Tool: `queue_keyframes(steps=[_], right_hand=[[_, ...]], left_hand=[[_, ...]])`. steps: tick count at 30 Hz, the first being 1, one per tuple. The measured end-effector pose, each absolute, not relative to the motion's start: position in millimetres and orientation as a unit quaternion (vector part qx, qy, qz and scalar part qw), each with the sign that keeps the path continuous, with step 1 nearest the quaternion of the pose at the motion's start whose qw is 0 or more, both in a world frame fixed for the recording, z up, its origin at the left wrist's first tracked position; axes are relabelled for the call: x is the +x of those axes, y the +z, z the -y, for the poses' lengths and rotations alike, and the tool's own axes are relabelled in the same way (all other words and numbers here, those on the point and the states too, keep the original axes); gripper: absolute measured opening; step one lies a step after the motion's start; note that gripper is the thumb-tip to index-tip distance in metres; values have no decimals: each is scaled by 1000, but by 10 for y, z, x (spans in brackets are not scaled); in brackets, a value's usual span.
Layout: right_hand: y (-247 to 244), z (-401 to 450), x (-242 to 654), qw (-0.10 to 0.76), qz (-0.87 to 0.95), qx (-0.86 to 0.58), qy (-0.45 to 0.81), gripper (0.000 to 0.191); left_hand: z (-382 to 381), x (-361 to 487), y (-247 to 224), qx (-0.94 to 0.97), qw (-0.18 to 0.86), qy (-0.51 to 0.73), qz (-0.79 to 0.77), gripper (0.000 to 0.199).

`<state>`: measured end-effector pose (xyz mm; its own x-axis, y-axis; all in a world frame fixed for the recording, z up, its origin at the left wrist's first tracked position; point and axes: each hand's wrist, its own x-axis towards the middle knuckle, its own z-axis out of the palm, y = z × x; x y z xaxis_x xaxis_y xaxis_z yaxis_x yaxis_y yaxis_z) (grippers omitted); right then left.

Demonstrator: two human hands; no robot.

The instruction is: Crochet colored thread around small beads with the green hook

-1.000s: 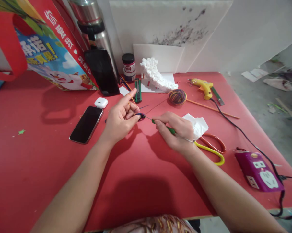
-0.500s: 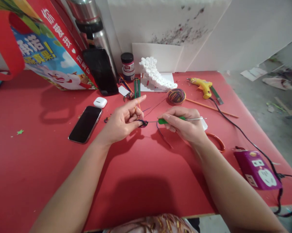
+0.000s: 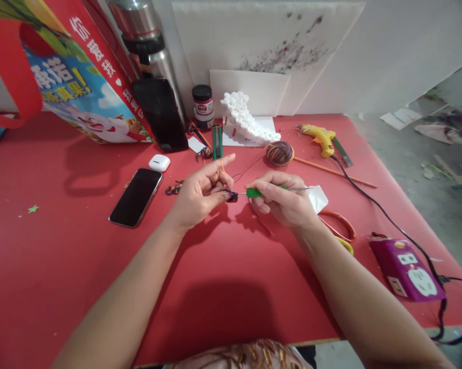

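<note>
My left hand point(image 3: 200, 193) pinches a small dark multicoloured crochet piece point(image 3: 232, 197) between thumb and fingers. Its index finger is stretched out, with orange yarn point(image 3: 222, 166) looped over it. My right hand point(image 3: 280, 197) grips a crochet hook point(image 3: 255, 192) by its green handle. The thin metal shaft points left and meets the crochet piece; whether the tip is inside the stitches cannot be seen. A loose dark yarn tail point(image 3: 260, 219) hangs onto the table below the hook. Behind the hands lies a multicoloured yarn ball point(image 3: 280, 153), with a strand leading toward my left hand.
On the red table point(image 3: 215, 287) lie a phone point(image 3: 136, 197), an earbud case point(image 3: 159, 163), a green cutter point(image 3: 217, 142), a yellow glue gun point(image 3: 320, 139), scissors point(image 3: 344, 225) and a purple power box point(image 3: 407, 269). A thermos point(image 3: 154, 56) and bag point(image 3: 96, 92) stand at back left.
My left hand has moved slightly right with the crochet piece. My right hand has shifted a little left with the hook, uncovering more of the white scrap and the scissors' yellow handle.
</note>
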<state>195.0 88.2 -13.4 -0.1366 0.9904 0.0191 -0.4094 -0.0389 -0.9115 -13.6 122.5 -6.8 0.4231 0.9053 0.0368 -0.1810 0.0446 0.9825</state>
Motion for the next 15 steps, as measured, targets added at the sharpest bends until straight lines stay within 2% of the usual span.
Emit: queue_keyframes(steps=[3, 7, 15], right_hand=[[-173, -882, 1855, 597, 370, -331, 630, 24], [-235, -892, 1757, 627, 300, -325, 641, 26], [-307, -911, 1693, 621, 257, -324, 666, 28]], left_hand=[[-1194, -31, -177, 455, 687, 469, -318, 55], [-1165, 46, -214, 388, 686, 516, -335, 53], [-1168, 35, -125, 403, 657, 529, -355, 56]])
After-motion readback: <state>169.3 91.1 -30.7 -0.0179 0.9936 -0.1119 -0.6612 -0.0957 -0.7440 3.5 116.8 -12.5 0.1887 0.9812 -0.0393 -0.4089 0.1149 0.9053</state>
